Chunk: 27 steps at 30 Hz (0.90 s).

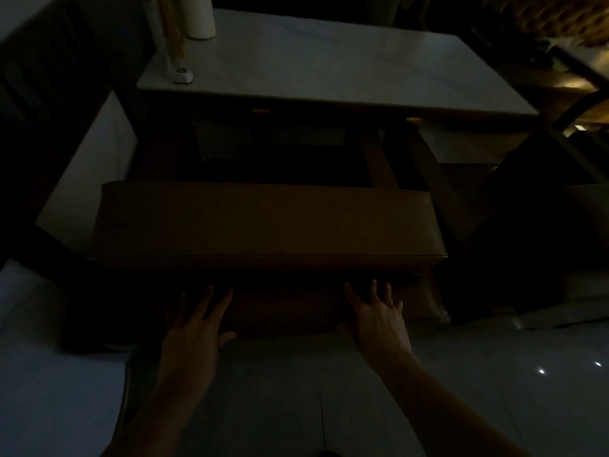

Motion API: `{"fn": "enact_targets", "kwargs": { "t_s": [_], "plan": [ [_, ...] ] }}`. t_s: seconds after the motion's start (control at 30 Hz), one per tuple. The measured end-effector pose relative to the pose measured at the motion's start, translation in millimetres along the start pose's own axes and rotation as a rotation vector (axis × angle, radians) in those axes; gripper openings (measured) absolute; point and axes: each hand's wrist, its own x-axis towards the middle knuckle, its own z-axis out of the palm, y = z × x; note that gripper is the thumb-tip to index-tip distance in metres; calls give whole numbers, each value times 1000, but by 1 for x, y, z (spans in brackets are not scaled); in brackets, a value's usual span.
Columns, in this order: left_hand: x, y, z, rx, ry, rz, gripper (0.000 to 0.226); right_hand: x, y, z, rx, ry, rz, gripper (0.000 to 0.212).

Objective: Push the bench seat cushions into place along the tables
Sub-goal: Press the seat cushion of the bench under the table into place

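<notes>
Two hands out front, both reaching fwd toward the bench seat cushion (268, 225). Very dim in here, so details are thin. Left hand (194, 334) has fingers straight and spread, tips up against the dark front face below the cushion's near edge; nothing gripped. Right hand (379, 321) same story: fingers splayed, thumb out to the side, at that front face, holding nothing. Whether the palms actually press on it or sit just short, can't tell in this light.

Cushion is a long brown padded slab lying flat, running left to right across the middle of the view, its near long edge just above both hands. It sits between the person and the worktop (329, 70), a pale rectangular top beyond it and higher up. Cushion's far edge is near the worktop's dark legs, partly under the top's front lip as seen from here.

On the worktop's far-left corner: a white cylinder (199, 18) and, nearer, a small white item (182, 75), too small to ID. Glossy pale floor (296, 407) under the forearms, w/ light spots at right.
</notes>
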Motion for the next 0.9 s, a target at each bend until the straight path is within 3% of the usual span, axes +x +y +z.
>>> {"fn": "enact_targets", "kwargs": {
  "t_s": [0.9],
  "plan": [
    [18,2,-2,20,41,-7,79,13,3,-3,-3,11,-20,83]
  ]
}}
